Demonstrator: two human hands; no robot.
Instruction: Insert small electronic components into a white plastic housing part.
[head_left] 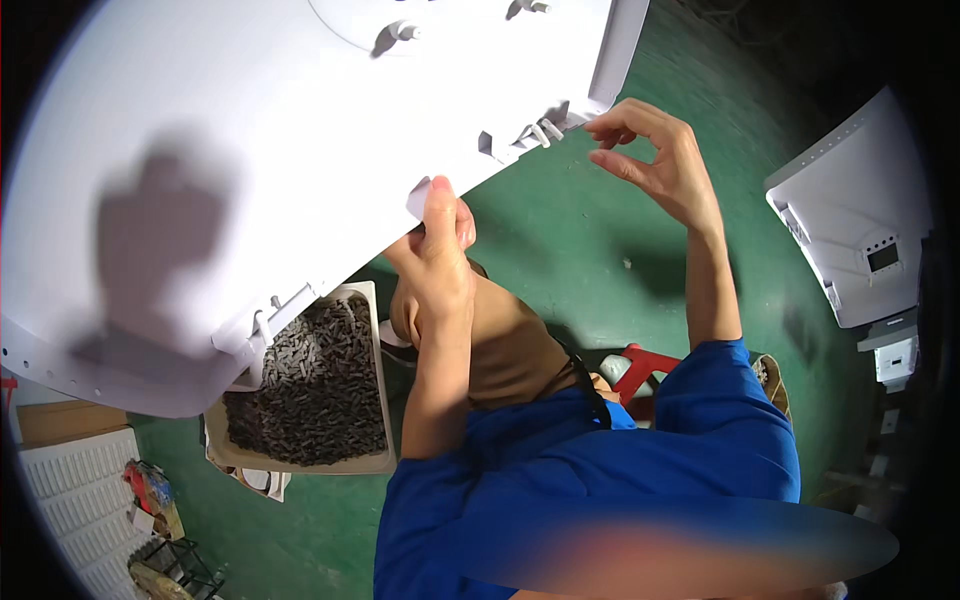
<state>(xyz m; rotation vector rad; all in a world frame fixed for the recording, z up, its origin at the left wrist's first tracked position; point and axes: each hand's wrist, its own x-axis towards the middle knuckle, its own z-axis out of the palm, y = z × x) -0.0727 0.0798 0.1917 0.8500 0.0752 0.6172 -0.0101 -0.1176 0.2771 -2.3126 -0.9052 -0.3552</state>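
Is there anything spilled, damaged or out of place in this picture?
One small thing: a pale speck lies alone on the green floor, too small to identify. The white panel in the left hand shows no clear damage.

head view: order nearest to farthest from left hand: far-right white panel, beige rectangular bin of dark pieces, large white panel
1. Large white panel: in left hand
2. Beige rectangular bin: below, left
3. Far-right white panel: right

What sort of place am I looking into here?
Most likely a workshop or factory floor. A tan bin full of small dark grey pieces, the large white panel gripped in the left hand, and another white panel at the right suggest it.
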